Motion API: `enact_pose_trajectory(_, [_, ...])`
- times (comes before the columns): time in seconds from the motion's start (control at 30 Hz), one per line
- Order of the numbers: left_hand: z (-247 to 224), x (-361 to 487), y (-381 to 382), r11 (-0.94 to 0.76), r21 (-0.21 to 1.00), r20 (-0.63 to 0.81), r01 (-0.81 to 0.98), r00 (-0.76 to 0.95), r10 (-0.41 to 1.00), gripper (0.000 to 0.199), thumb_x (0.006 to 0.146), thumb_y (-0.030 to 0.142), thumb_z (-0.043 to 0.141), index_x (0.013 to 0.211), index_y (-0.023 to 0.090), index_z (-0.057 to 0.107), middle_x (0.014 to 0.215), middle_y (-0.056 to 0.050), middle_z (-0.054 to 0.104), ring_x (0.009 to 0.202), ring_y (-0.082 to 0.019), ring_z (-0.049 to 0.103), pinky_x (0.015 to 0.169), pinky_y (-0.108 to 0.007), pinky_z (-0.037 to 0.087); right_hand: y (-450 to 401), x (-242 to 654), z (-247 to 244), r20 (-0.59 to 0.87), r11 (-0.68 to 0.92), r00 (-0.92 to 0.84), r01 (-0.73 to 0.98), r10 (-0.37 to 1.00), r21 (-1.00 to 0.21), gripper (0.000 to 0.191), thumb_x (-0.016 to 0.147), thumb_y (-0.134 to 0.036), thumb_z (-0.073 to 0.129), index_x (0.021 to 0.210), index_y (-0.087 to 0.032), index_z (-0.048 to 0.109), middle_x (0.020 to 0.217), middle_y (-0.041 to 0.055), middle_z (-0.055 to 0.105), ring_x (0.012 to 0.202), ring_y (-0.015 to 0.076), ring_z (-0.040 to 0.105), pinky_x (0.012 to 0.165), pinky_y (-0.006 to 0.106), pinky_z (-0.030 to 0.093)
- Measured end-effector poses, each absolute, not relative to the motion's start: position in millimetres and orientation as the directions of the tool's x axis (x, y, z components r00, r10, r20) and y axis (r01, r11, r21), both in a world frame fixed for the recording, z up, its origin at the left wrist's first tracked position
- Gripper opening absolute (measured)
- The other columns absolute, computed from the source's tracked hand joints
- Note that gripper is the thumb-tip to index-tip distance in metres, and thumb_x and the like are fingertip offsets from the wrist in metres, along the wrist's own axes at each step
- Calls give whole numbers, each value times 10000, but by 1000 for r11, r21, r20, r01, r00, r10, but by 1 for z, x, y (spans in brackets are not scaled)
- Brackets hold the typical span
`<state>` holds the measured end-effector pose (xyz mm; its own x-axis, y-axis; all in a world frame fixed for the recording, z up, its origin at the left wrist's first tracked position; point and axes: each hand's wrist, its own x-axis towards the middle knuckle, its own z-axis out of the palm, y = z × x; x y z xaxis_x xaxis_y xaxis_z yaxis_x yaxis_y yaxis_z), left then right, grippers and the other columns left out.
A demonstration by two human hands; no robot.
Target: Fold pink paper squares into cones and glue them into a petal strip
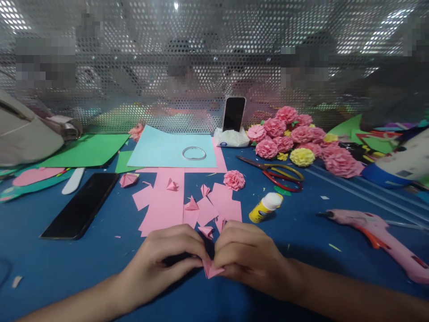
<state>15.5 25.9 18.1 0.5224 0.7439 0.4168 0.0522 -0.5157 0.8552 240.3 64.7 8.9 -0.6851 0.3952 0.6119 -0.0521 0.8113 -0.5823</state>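
Observation:
Between my two hands, low in the middle of the view, is a small folded piece of pink paper (211,269). The fingers of my left hand (172,252) pinch its left side, and my right hand (250,257) pinches its right side. Fingertips partly cover the paper. Just beyond my hands lie several small folded pink paper pieces (191,204) among loose pink paper squares (207,211) and a longer pink sheet (166,203). A pink paper flower (234,180) sits behind them, and a yellow glue stick (264,208) with a white cap lies to the right.
Scissors (275,172) and a pink glue gun (378,232) lie on the right; a black phone (82,205) lies left. Farther back are a light blue sheet (161,147) carrying a ring (194,153), an upright phone (234,114), and heaped paper flowers (284,134) before a perforated metal screen (140,80).

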Motion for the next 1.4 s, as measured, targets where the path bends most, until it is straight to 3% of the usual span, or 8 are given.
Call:
enact_pose_trajectory(0.23, [17,16,28,-493,869,408,45,498,765,113,894,61,668,942,129,745,889,-77,709,851,-151,681,797,-220,528,63,240,7,575,760,-684,-46,449,-649,114,964,-279,639,951,-167,653,832,24,684,778,121,608,763,252,462])
enact_pose_trajectory(0.57, [14,13,28,-534,841,413,85,536,736,139,889,18,653,959,120,717,908,-75,698,872,-142,671,817,-207,518,65,241,8,560,756,-704,-49,437,-652,118,976,-288,621,968,-179,666,841,19,703,780,124,624,783,255,464])
enact_pose_trajectory(0.77, [13,7,32,-738,660,502,141,649,572,148,929,48,604,1048,96,677,949,-113,668,875,-171,636,783,-240,512,66,242,8,528,786,-747,-12,404,-618,182,995,-331,585,970,-175,675,866,14,695,798,117,618,792,249,441])
enact_pose_trajectory(0.93, [11,8,32,-800,574,543,175,650,532,125,977,130,563,1019,125,681,905,-97,672,825,-175,628,742,-272,500,67,240,12,494,798,-773,24,397,-603,259,1017,-377,530,948,-184,689,853,5,688,795,114,607,777,244,425])
enact_pose_trajectory(1.13, [11,11,30,-902,390,614,183,679,403,251,1031,131,413,1019,102,662,864,-113,697,804,-203,622,733,-328,488,67,240,14,509,857,-793,33,336,-514,355,1042,-420,447,902,-200,688,839,-5,691,769,115,587,758,250,406])
enact_pose_trajectory(1.23, [12,11,30,-883,426,621,196,646,443,202,1020,134,465,995,114,664,854,-100,697,794,-192,626,722,-314,483,67,239,14,504,841,-786,38,359,-539,335,1038,-399,469,899,-194,694,837,1,690,767,115,589,759,247,415])
enact_pose_trajectory(1.4, [13,12,29,-789,592,592,161,577,562,47,964,155,607,940,133,642,824,-69,702,760,-165,636,715,-282,489,67,238,16,513,802,-760,19,400,-597,297,1014,-382,532,878,-178,699,807,7,689,755,111,605,757,234,430])
